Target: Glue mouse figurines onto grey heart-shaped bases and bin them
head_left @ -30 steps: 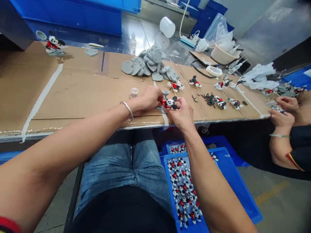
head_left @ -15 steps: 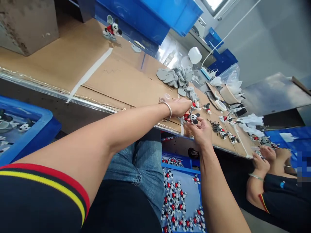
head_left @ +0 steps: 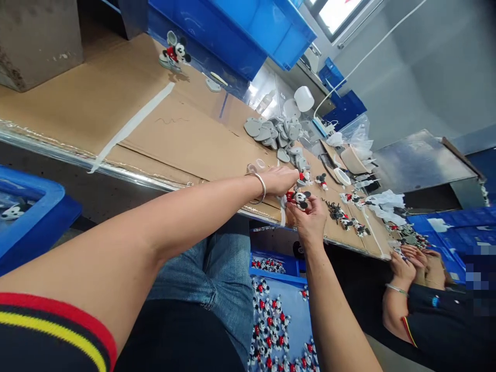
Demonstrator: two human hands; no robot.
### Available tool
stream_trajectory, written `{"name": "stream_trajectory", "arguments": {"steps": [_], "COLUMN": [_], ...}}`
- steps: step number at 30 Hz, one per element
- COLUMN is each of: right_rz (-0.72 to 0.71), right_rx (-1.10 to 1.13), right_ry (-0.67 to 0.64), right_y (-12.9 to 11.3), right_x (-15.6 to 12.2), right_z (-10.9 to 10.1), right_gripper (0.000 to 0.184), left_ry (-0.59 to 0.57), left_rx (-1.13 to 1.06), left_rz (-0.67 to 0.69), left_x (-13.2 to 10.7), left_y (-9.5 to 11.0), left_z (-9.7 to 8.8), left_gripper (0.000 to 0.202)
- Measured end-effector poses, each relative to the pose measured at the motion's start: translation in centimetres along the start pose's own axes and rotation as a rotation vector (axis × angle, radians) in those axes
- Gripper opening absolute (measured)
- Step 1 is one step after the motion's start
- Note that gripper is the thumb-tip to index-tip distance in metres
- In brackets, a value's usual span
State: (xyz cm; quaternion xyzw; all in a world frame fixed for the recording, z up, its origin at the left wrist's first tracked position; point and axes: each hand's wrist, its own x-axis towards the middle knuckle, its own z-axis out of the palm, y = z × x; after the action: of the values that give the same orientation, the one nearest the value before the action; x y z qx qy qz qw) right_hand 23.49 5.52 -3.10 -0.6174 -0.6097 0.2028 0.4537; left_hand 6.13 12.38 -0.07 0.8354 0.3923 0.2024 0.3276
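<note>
Both hands were close together at the near edge of the table in the head view. The right hand held a figure by its head end, thumb and fingers narrow about it. The left hand was just by the red body, its fingertips hidden, so whether they gripped it could not be told. The figure was between the hands, tipped sideways, its long axis running from the head at the right hand's fingers to the body by the left. The right hand was nearer, in contact. Tape showed just below; clear cups stood beside the left hand, grey plates beyond, black bits past the right.
</note>
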Motion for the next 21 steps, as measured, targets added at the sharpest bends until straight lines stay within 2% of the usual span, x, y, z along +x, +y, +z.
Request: {"name": "stream_trajectory", "arguments": {"steps": [4, 9, 21], "right_rz": [0.041, 0.08, 0.098], "right_rx": [-0.05, -0.137, -0.284], "right_ry": [-0.023, -0.037, -0.041], "right_y": [0.0, 0.1, -1.9], "right_x": [0.5, 0.9, 0.5], "right_z": [-0.2, -0.2, -0.1], "right_gripper": [0.046, 0.034, 0.026], "left_ry": [-0.005, -0.021, -0.048], "left_rx": [0.128, 0.225, 0.281], "left_rz": [0.061, 0.06, 0.037], "left_x": [0.2, 0.6, 1.9], "left_y": [0.1, -0.1, -1.2], "left_z": [0.0, 0.2, 0.7], "left_gripper": [0.023, 0.018, 0.019]}}
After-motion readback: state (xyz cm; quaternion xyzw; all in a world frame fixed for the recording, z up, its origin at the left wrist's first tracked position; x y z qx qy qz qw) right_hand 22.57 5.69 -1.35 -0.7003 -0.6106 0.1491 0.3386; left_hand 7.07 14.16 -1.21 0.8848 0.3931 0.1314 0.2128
